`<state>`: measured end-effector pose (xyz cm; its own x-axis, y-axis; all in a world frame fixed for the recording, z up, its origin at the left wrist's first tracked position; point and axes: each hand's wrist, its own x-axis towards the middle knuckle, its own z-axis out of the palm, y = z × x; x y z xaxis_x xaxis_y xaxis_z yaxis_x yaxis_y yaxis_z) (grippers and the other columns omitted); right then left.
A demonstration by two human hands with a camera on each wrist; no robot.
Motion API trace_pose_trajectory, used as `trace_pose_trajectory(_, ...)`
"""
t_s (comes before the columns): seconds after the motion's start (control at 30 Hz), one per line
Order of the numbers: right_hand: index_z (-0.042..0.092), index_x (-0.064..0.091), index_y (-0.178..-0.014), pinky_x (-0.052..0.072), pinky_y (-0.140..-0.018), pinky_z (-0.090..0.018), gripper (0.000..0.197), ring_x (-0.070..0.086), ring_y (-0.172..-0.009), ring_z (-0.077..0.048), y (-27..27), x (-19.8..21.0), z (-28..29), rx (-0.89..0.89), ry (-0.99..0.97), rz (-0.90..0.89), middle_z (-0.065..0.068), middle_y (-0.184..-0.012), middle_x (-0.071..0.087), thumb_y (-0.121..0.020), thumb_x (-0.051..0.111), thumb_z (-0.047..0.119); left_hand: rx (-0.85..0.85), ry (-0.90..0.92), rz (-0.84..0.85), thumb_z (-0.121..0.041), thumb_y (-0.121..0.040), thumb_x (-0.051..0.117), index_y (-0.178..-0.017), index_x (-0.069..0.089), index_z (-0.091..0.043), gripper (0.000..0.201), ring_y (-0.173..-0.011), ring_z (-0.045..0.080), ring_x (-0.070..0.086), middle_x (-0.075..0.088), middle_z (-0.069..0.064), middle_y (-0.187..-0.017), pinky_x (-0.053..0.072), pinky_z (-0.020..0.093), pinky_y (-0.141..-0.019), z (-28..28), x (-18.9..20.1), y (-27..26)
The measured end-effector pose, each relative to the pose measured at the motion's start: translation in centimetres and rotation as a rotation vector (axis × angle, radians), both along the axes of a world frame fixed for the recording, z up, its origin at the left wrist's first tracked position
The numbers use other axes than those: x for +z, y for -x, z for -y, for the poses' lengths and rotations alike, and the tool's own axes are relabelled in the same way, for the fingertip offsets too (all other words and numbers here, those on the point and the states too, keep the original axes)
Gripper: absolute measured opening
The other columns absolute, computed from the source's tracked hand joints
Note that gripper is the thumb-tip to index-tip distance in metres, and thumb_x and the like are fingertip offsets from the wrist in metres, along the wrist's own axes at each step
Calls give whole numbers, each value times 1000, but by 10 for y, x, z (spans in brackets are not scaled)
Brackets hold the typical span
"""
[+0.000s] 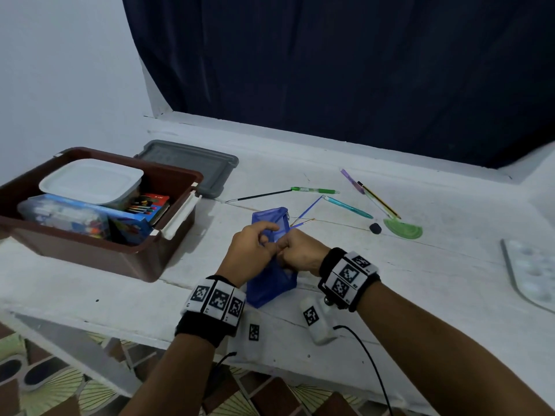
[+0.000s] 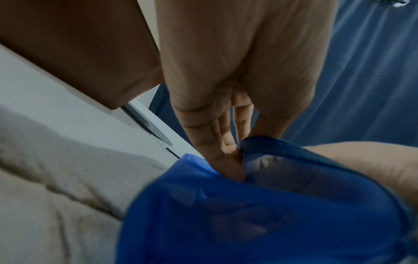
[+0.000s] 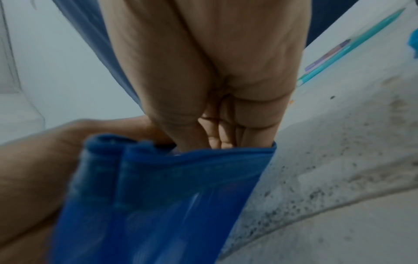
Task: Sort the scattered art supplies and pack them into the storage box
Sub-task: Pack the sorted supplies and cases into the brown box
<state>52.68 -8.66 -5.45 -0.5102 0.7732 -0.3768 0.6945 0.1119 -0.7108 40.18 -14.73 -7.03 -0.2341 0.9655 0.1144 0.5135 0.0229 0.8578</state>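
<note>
no legible words or numbers, small red print on the colour box in the storage box too blurred, square black-and-white coded markers on both wristbands

At frame left the brown storage box blocks passage; pens and brushes, such as the green pen, clutter centre-right. Bare tabletop lies open at lower right.

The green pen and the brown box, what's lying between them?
In the head view, a thin black paintbrush and the grey lid lie between the green pen and the brown box.
</note>
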Motion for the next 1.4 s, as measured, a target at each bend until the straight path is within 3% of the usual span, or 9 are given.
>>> trace_pose_trajectory(0.17,-14,64,-86,44,-61,-32,16,54,-62,-23,-6,-1,-1,42,-5,-29,-14,-67,57,-76,52,-10,22,2,0,1,-83,62,-114,65,-16,36,-62,6,50,53,-6,-66,41,14,-62,-2,3,-3)
trace_pose_trajectory(0.33,7,62,-62,43,-57,-29,24,51,-55,-20,-23,8,-4,67,44,-109,-8,-59,55,-79,54,-8,-1,3,3,2,-81,61,-113,66,-15,36,-62,14,53,55,-1,-66,48,27,-65,-9,11,-8)
trace_pose_trajectory(0.5,-10,65,-94,57,-65,-29,11,65,-69,-25,-53,23,-26,-95,101,-431,-23,-84,68,-90,56,-8,-34,11,10,3,-78,57,-100,67,-25,36,-65,28,62,60,14,-67,59,46,-71,-29,25,-10)
trace_pose_trajectory(0.63,-3,66,-94,59,-65,-27,9,67,-72,-21,-86,39,-68,-241,10,-486,-19,-88,69,-92,57,-2,-34,65,-4,0,-80,57,-101,67,-21,31,-63,24,64,64,11,-64,59,44,-71,-50,31,-22)
trace_pose_trajectory(0.8,-6,70,-86,60,-69,-37,16,68,-77,-29,-127,30,-144,-316,-289,-84,-20,-89,70,-89,58,5,-24,94,-43,-5,-82,62,-99,67,-21,24,-73,22,60,58,-8,-69,56,43,-84,-72,25,-37)
trace_pose_trajectory(1.0,3,61,-109,51,-67,-29,27,63,-88,-23,-133,15,-190,-38,-433,532,-9,-104,65,-87,64,20,64,123,-15,-2,-83,59,-95,65,-28,29,-55,12,56,60,0,-56,50,27,-64,-85,14,-45)
trace_pose_trajectory(1.17,4,65,-102,56,-76,-31,25,64,-97,-23,-123,2,-211,161,-445,625,-10,-106,68,-82,70,18,127,135,21,1,-84,58,-102,65,-22,31,-51,7,57,62,5,-61,44,12,-47,-86,12,-53)
trace_pose_trajectory(1.3,10,71,-103,36,-112,-34,19,60,-103,-21,-108,16,-232,252,-458,507,-7,-105,70,-87,62,13,179,150,84,3,-85,59,-104,66,-20,31,-55,12,58,60,2,-61,46,15,-47,-88,10,-54)
trace_pose_trajectory(1.4,18,72,-96,33,-112,-38,18,55,-92,-17,-89,22,-248,218,-529,406,-5,-102,69,-84,62,9,200,144,110,4,-83,58,-98,66,-26,34,-60,17,61,63,8,-65,51,24,-52,-85,7,-54)
